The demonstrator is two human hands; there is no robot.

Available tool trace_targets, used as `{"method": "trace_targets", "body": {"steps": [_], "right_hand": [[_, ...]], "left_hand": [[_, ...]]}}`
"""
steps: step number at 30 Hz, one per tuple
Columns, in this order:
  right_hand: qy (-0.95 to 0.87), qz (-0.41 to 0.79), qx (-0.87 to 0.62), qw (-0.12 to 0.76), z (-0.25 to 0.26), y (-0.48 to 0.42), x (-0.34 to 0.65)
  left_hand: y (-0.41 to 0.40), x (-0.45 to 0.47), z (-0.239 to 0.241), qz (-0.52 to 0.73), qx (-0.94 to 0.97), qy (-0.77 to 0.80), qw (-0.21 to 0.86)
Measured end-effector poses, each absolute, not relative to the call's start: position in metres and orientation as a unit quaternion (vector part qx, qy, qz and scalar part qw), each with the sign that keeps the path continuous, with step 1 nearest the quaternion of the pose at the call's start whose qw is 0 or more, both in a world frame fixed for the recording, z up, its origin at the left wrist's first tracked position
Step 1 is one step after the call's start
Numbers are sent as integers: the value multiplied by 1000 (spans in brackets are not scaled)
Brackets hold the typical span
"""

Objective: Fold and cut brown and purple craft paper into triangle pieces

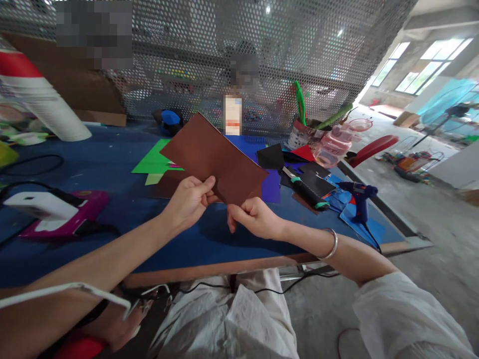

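A brown sheet of card (215,152) is held up at a slant above the blue table. My left hand (190,202) pinches its lower left edge, thumb on the near face. At the bottom corner my right hand (256,218) grips the same sheet between thumb and curled fingers. Behind and under it lie a green sheet (149,159), another brown sheet (161,183) and a purple-blue sheet (271,187). To the right of my hands, a utility knife (305,188) with a black and teal handle rests on dark card pieces (316,177).
A blue glue gun (359,197) stands near the table's right edge. Behind it are a pink plastic jug (333,144) and a pot (303,134) with green tools. At left are stacked paper cups (56,99) and a purple power strip (86,209). Perforated metal (179,45) rises behind.
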State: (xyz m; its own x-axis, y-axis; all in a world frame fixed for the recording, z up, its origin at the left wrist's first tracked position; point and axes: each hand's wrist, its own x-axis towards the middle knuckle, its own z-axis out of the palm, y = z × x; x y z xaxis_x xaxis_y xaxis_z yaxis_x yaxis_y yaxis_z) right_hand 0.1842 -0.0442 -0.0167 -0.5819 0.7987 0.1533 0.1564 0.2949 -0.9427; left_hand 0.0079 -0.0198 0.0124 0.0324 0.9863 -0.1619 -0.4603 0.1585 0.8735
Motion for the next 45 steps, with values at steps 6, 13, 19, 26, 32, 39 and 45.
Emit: {"method": "trace_targets", "body": {"steps": [6,13,19,26,32,39,45], "right_hand": [[-728,515,-325,315,-18,-37,187],[-700,501,-339,379,-16,-31,188],[-596,579,-334,444,-19,-26,184],[-621,541,-363,436,-24,-25,187],[-664,417,-438,439,-19,-24,195],[-640,350,-447,517,-14,-13,200],[-649,346,-439,515,-12,-17,200]], "left_hand": [[-14,3,11,569,329,412,631],[-19,7,14,556,360,451,598],[-20,6,17,536,376,458,601],[-20,6,16,538,379,459,597],[-18,5,14,560,378,451,583],[-12,0,16,568,347,444,600],[-12,2,16,554,349,426,624]]}}
